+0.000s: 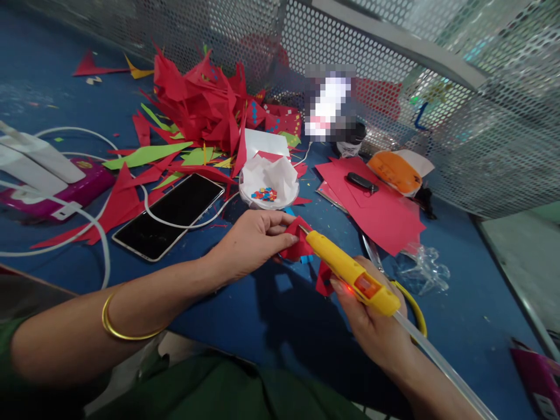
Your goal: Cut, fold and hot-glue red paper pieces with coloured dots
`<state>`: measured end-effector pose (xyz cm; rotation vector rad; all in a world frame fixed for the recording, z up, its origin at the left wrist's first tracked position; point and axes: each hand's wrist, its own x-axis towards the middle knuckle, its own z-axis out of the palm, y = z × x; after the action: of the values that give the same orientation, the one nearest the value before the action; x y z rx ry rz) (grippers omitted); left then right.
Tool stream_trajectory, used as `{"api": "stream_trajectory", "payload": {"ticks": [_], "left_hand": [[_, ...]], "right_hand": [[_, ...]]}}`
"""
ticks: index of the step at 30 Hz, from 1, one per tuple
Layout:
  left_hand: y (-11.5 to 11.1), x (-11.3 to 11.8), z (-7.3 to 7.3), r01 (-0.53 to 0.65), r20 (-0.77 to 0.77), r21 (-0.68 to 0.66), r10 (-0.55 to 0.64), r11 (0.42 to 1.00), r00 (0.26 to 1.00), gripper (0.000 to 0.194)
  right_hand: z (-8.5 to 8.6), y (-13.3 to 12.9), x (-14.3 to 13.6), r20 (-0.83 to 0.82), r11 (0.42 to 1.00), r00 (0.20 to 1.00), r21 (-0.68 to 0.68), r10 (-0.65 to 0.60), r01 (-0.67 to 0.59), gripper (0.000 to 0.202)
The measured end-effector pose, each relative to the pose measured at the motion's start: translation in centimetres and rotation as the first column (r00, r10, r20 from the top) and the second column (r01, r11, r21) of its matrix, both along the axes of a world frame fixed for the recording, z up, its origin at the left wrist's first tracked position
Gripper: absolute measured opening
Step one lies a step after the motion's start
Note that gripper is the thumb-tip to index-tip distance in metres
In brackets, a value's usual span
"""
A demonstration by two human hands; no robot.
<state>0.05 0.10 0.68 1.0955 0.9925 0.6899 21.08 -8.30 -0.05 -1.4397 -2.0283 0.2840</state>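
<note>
My left hand [251, 242] pinches a small piece of red paper [297, 242] near the middle of the table. In my right hand [376, 326] is a yellow hot glue gun [350, 268], with a red light glowing on its side and a long clear glue stick [441, 361] coming out of its back. The gun's metal nozzle meets or hovers just over the red paper; I cannot tell which. Just beyond my left hand stands a clear round bowl [266, 201] lined with white tissue, holding tiny blue, red and orange paper bits [265, 193].
A phone [170, 216] with a white cable across it lies at left, beside a purple power strip [56, 189]. Red paper scraps [196, 99] pile up behind. At right are red sheets [367, 204], yellow-handled scissors [413, 312] and crumpled clear plastic [426, 269]. A perforated metal screen [394, 70] borders the back.
</note>
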Motion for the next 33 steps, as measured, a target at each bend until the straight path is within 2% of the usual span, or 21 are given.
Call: {"api": "stream_trajectory", "payload": {"ticks": [5, 33], "left_hand": [[0.0, -0.05, 0.0, 0.006, 0.007, -0.002, -0.006, 1.0, 1.0, 0.028], [-0.03, -0.05, -0.35, 0.007, 0.037, -0.014, -0.007, 1.0, 0.999, 0.032]], "right_hand": [[0.11, 0.05, -0.09, 0.01, 1.0, 1.0, 0.003, 0.0, 0.0, 0.007], [0.23, -0.11, -0.06, 0.03, 1.0, 0.999, 0.0, -0.012, 0.012, 0.008]]}}
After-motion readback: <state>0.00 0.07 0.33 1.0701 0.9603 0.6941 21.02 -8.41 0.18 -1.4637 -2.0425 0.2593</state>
